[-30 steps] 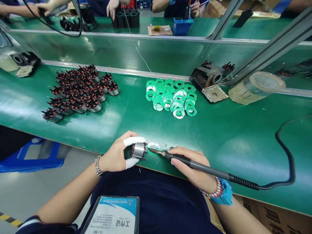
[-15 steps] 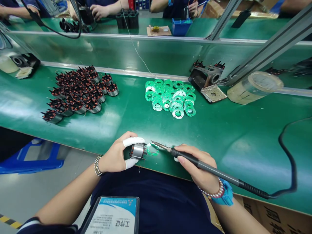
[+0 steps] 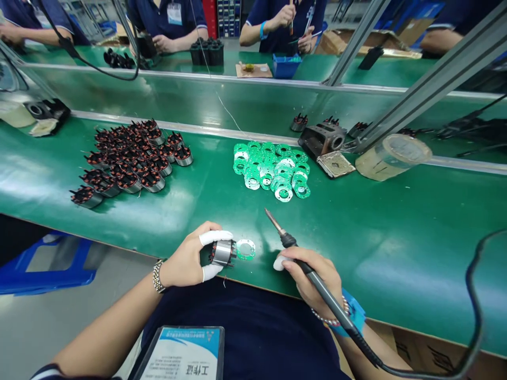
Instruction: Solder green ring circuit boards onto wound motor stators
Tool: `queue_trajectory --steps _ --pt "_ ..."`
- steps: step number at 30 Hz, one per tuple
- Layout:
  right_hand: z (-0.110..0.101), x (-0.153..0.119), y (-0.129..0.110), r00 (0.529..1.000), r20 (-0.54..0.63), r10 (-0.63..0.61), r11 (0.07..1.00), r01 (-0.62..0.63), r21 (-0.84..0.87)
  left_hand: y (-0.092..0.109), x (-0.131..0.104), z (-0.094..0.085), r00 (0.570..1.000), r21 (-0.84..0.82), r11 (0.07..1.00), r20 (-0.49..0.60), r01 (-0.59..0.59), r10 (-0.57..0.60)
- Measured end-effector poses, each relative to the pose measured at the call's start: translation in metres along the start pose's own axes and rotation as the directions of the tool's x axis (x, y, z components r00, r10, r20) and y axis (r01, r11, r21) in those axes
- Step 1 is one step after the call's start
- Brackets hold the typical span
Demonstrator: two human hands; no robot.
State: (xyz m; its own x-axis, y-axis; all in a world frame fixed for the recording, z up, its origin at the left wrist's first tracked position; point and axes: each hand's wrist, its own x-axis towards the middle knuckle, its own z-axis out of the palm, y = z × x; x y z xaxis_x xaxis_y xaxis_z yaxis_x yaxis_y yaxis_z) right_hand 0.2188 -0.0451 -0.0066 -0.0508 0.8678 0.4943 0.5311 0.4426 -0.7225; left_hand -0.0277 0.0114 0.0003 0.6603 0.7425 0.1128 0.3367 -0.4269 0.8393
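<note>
Centrally, the bench [image 3: 356, 227] bears all. Stators [image 3: 130, 158]: left of the green boards [image 3: 273, 169]. Iron [image 3: 291, 237]: nearer the wearer than the boards, gripped by right hand [image 3: 317, 279]. Held stator [image 3: 222, 253]: below the boards, pinched between left hand's [image 3: 190, 258] capped fingers. Ring [image 3: 246, 249]: beside that stator, below the boards.

Got a shiny green bench [image 3: 356, 227] here, w/ coil-wound metal cores [image 3: 134, 153] clustered left, green rings [image 3: 273, 169] heaped mid-bench.

Bright overhead light, glare on green tabletop [image 3: 356, 221], stretched edges
</note>
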Motion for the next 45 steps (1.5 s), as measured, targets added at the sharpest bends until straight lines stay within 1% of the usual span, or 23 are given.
queue_trajectory --steps 3,6,8,10,12,14,15,17,18,19,20,21,22,24,26,27,31,34,36,38,39,42,45 --pt "0.002 0.002 -0.002 0.998 0.060 -0.023 1.000 0.023 -0.005 0.001 0.000 0.000 1.000 0.012 1.000 0.002 0.012 -0.012" --pt "0.006 0.004 -0.001 0.986 0.160 -0.050 0.999 0.049 0.011 0.001 0.000 -0.001 1.000 0.007 1.000 -0.002 0.022 -0.022" --pt "0.010 0.004 0.000 0.970 0.233 -0.075 0.997 0.078 -0.001 0.001 -0.001 -0.001 0.999 -0.023 0.999 -0.008 0.034 -0.034" --pt "0.014 0.005 0.002 0.952 0.278 -0.128 0.991 0.136 -0.008 0.000 -0.001 0.001 0.998 -0.099 0.994 -0.021 0.053 -0.055" --pt "0.016 0.005 0.003 0.944 0.274 -0.184 0.981 0.194 -0.012 0.001 -0.001 0.003 0.996 -0.219 0.973 -0.035 0.071 -0.081" --pt "0.016 0.004 0.001 0.963 0.194 -0.189 0.979 0.199 -0.034 0.002 0.001 0.008 0.993 -0.315 0.944 -0.028 0.098 -0.112" --pt "0.016 0.004 -0.001 0.979 0.134 -0.153 0.986 0.161 -0.051 0.003 0.002 0.010 0.992 -0.331 0.937 -0.022 0.110 -0.125" --pt "0.014 0.004 -0.008 1.000 0.002 -0.001 1.000 0.001 -0.029 0.006 0.005 0.015 0.990 -0.273 0.953 -0.020 0.130 -0.141" --pt "0.014 0.004 -0.013 0.994 -0.038 0.106 0.994 -0.104 0.038 0.008 0.007 0.017 0.989 -0.203 0.970 -0.029 0.133 -0.142" --pt "0.014 0.004 -0.018 0.975 -0.046 0.217 0.968 -0.208 0.141 0.009 0.009 0.019 0.990 -0.114 0.985 -0.043 0.129 -0.135" --pt "0.015 0.005 -0.023 0.950 -0.027 0.312 0.918 -0.294 0.266 0.011 0.011 0.021 0.991 -0.019 0.992 -0.056 0.122 -0.123" --pt "0.016 0.006 -0.027 0.927 0.010 0.376 0.850 -0.350 0.393 0.011 0.012 0.023 0.992 0.072 0.991 -0.065 0.116 -0.112" --pt "0.017 0.008 -0.031 0.912 0.052 0.407 0.779 -0.376 0.502 0.011 0.013 0.024 0.992 0.148 0.983 -0.067 0.112 -0.103" --pt "0.019 0.011 -0.034 0.911 0.114 0.397 0.677 -0.374 0.633 0.011 0.014 0.026 0.992 0.242 0.964 -0.076 0.112 -0.096" --pt "0.020 0.013 -0.031 0.923 0.156 0.350 0.651 -0.360 0.668 0.009 0.015 0.028 0.992 0.284 0.952 -0.084 0.114 -0.093" --pt "0.020 0.013 -0.028 0.927 0.168 0.334 0.666 -0.358 0.654 0.009 0.015 0.028 0.992 0.296 0.949 -0.091 0.111 -0.088" --pt "0.017 0.014 -0.016 0.936 0.156 0.314 0.789 -0.349 0.505 0.008 0.017 0.032 0.986 0.313 0.942 -0.149 0.122 -0.078" --pt "0.015 0.017 -0.015 0.938 0.159 0.308 0.844 -0.346 0.410 0.010 0.019 0.033 0.982 0.283 0.951 -0.173 0.123 -0.075" --pt "0.015 0.020 -0.018 0.944 0.133 0.303 0.906 -0.329 0.267 0.011 0.019 0.033 0.981 0.258 0.958 -0.176 0.122 -0.078" --pt "0.016 0.024 -0.022 0.959 0.119 0.259 0.957 -0.271 0.103 0.013 0.019 0.032 0.979 0.234 0.963 -0.182 0.134 -0.092" --pt "0.017 0.026 -0.024 0.968 0.125 0.219 0.972 -0.227 0.057 0.013 0.019 0.031 0.977 0.224 0.964 -0.188 0.143 -0.101" --pt "0.021 0.032 -0.028 0.984 0.151 0.092 0.994 -0.101 0.052 0.013 0.018 0.031 0.974 0.213 0.964 -0.192 0.158 -0.117" --pt "0.025 0.037 -0.030 0.971 0.236 0.036 0.999 -0.041 0.015 0.012 0.017 0.032 0.977 0.213 0.965 -0.179 0.156 -0.119"
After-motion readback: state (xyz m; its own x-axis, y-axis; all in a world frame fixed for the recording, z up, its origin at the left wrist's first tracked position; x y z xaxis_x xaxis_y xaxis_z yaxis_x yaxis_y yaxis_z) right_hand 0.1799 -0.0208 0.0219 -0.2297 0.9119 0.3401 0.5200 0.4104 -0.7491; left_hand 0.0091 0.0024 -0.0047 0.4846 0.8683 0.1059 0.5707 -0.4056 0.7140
